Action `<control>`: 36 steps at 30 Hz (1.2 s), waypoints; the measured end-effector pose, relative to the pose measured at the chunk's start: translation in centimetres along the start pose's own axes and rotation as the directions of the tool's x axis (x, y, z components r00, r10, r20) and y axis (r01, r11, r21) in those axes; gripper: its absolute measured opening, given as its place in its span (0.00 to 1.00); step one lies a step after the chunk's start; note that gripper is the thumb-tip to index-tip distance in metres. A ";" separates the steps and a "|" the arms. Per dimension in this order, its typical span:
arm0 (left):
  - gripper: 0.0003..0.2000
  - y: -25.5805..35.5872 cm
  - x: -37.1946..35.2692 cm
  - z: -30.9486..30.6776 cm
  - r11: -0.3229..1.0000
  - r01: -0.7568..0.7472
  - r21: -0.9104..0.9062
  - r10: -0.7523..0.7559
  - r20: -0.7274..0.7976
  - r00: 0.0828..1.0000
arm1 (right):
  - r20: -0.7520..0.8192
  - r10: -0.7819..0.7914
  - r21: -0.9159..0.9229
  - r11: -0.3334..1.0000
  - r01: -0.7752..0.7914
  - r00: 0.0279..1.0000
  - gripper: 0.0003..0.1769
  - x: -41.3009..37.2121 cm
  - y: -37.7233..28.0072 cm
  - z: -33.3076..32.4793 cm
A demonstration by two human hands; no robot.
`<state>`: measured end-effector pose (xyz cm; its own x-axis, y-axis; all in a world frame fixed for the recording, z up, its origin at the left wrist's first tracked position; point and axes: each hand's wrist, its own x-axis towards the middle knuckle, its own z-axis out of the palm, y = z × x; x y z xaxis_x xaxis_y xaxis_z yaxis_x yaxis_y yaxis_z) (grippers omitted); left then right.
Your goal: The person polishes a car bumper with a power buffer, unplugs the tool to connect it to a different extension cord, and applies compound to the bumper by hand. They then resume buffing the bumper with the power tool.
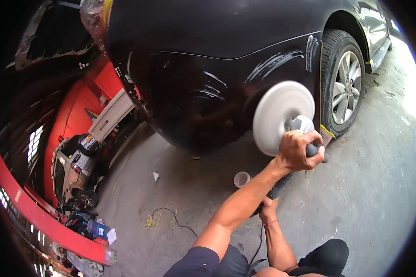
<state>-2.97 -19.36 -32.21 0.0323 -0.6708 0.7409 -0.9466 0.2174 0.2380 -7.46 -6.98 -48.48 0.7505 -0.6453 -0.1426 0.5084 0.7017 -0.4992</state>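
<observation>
My left hand point(299, 151) is closed around the black side handle point(313, 150) near the head of a polisher point(303, 123). Lower down, my right hand point(269, 210) grips the tool's dark rear body, partly hidden under my left forearm. The wide white polishing pad point(282, 117), tilted and blurred as if spinning, overlaps the lower part of a black car bumper point(185, 92) beside the wheel. White streaks point(275, 63) mark the bumper above and left of the pad.
The car's wheel point(344, 87) stands right of the pad, with yellow-edged masking point(327, 134) by it. A white cup point(241, 179) and a cord point(178, 220) are on the concrete floor. At left are another vehicle point(71, 171) and a red beam point(46, 217).
</observation>
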 end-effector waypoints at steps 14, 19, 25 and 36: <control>0.10 4.5 -14.1 -16.9 0.974 -0.011 0.227 0.072 -0.262 0.962 | 0.325 0.130 -0.538 0.840 0.070 0.937 0.13 -6.4 7.8 0.6; 0.15 5.9 -18.9 -21.4 0.964 0.053 0.260 0.091 -0.513 0.854 | 0.512 0.178 -0.679 0.683 0.269 0.841 0.23 -6.2 8.7 1.8; 0.12 5.2 -19.1 -24.3 0.970 -0.013 0.241 0.177 -0.673 0.718 | 0.543 0.186 -0.736 0.576 0.357 0.819 0.25 -4.7 6.2 4.9; 0.11 5.4 -8.9 -19.9 0.987 -0.085 0.139 0.145 -0.506 0.850 | 0.456 0.114 -0.621 0.751 0.224 0.882 0.22 -3.9 0.8 5.7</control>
<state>-1.94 1.90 -24.98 0.0525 -0.1803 0.9822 -0.9813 0.1730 0.0842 -7.55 -2.22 -43.40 0.9128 -0.3518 0.2075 0.2883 0.1949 -0.9375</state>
